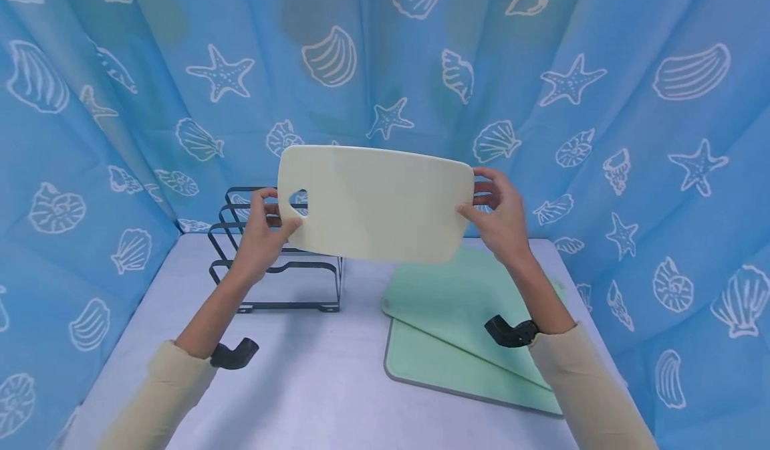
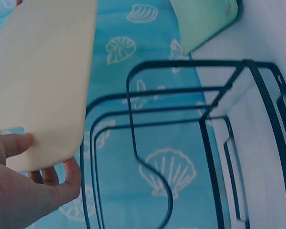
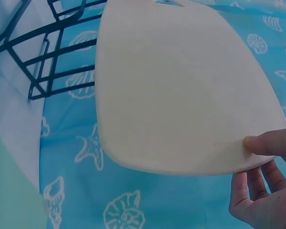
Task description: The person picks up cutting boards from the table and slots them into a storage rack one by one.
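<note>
Tan sleeves [image 1: 592, 390] in front | left hand [image 1: 261, 239], right hand [image 1: 500, 219] each pinch one end of the cream cutting board [image 1: 379, 202], up near the black wire rack [image 1: 289, 305] | two green boards [image 1: 463, 296] lie on the counter [image 1: 349, 383] | looks partway: lifted, not put down yet

rack [image 1: 301, 264] stands on table [image 1: 343, 370] behind held board [image 1: 375, 202], left of two overlapping boards [image 1: 463, 303].

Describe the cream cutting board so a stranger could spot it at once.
Find the pale table before the blue curtain. Above it, the left hand and right hand hold the cutting board between them. It is cream, with a handle hole near the left hand, unlike the green boards lying on the table.
</note>
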The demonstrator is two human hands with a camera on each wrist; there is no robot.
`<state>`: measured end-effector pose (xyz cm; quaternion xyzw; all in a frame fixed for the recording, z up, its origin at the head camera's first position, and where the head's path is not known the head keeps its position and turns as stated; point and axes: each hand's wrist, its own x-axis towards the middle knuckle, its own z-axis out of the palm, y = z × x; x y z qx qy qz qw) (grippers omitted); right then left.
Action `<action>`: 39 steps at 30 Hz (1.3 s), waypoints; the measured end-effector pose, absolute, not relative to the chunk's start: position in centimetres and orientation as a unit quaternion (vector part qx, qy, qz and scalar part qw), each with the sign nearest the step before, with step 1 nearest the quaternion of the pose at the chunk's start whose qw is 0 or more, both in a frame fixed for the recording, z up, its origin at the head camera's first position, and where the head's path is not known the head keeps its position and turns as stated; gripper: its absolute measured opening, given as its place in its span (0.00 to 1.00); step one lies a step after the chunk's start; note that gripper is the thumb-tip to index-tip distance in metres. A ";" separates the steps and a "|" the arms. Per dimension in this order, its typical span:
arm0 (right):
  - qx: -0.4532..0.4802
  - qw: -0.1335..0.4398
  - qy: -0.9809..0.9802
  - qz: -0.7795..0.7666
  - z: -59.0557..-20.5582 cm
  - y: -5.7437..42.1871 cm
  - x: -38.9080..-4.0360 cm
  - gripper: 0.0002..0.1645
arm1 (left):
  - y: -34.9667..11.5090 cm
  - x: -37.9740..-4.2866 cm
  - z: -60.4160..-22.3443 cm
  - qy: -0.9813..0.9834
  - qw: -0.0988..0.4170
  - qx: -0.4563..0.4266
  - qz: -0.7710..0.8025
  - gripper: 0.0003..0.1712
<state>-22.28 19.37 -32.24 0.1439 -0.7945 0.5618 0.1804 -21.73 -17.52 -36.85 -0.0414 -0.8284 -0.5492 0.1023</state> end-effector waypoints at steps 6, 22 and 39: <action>0.159 0.169 -0.785 0.575 -32.0 17.5 -24.0 0.33 | -19.3 -21.6 -36.7 -0.834 0.114 -0.023 -0.539 0.35; 0.153 0.165 -0.772 0.594 -31.6 13.0 -27.4 0.28 | -22.9 -22.5 -36.3 -0.838 0.123 0.014 -0.532 0.36; 0.158 0.157 -0.773 0.593 -29.7 9.0 -30.0 0.29 | -26.2 -24.1 -34.2 -0.823 0.149 0.034 -0.547 0.37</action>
